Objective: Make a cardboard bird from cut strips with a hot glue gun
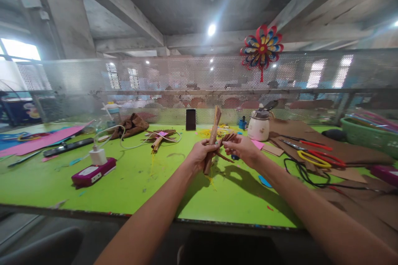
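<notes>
My left hand [200,153] is wrapped round a rolled brown paper tube [214,130], which stands nearly upright above the green table, its top end frayed. A pleated brown paper strip [228,137] sticks out from the tube's right side. My right hand [239,149] pinches this strip between thumb and fingers, close to the left hand. A thin brown piece [224,157] slants down to the right below it. Yellow strands [211,181] hang under the tube. To the left on the table lies another brown paper piece [159,138] with a rolled stem and leaf-like strips.
Scissors [314,157] lie on brown paper sheets [298,132] at the right, near a green basket [370,132]. A white bottle [259,125] and a dark phone [190,119] stand at the back. At left are a purple power strip [93,172] with a cable and pink paper [40,143].
</notes>
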The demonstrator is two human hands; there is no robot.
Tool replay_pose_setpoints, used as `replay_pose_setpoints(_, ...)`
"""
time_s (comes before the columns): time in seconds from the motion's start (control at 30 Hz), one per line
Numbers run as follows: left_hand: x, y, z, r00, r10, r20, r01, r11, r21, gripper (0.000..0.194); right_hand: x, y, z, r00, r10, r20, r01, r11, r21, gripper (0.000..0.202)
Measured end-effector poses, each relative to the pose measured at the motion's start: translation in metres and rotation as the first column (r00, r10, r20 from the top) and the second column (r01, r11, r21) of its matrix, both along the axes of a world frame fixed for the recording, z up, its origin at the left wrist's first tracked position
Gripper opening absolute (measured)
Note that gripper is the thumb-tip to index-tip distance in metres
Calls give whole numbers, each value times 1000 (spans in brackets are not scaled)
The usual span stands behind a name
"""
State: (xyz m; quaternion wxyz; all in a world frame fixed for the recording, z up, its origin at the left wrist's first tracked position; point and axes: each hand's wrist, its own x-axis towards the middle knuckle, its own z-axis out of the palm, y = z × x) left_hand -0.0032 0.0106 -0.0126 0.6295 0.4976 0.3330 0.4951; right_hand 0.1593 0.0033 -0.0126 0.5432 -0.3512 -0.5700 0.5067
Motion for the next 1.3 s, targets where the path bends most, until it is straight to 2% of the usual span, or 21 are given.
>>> replay_pose_setpoints(0.13, 0, 1, -1, 998, 21, -52, -22, 1000, -12, 28, -11, -2, -4, 980, -127, 155, 130, 991, -9, 37)
replay_pose_setpoints(0.27, 0, 1, -1, 999, 6, -44, -5, 1000, 17, 26, -9, -1, -3, 994, -109, 27, 108, 994, 33, 31)
replay_pose_setpoints(0.37, 0, -1, 0, 998, -22, -58, 22, 1000, 4, 25, 2, 2, 1, 998, -63, -28, 64, 997, 38, 26)
replay_pose_setpoints(0.57, 1, -8, 4, 997, -53, -60, 50, 998, -39, 25, 21, 7, 3, 983, 174, 63, -176, 984, 24, 20)
replay_pose_setpoints(0.7, 2, -12, 8, 997, -59, -41, 57, 997, -43, 25, 21, 5, 3, 980, 195, 49, -198, 978, 70, 19)
replay_pose_setpoints(0.87, 3, -10, 8, 998, -42, -42, 40, 999, -31, 26, 19, 1, 8, 981, 185, -51, -179, 978, 105, 22)
replay_pose_setpoints(0.93, 2, -7, 5, 998, -33, -45, 32, 999, -23, 26, 21, 1, 9, 985, 147, -93, -137, 984, 111, 25)
replay_pose_setpoints(1.07, -1, 2, -3, 999, 5, -54, -6, 1000, -18, 24, 21, 7, 9, 990, -78, -119, 85, 995, 55, 34)
replay_pose_setpoints(1.17, -2, 9, -10, 995, 87, -58, -85, 996, 27, 23, 12, 11, 1, 974, -223, 33, 223, 975, 2, 42)
replay_pose_setpoints(1.3, 1, 13, -14, 970, 237, -60, -225, 960, 164, 24, -9, 10, -9, 907, -378, 186, 362, 925, 117, 48)
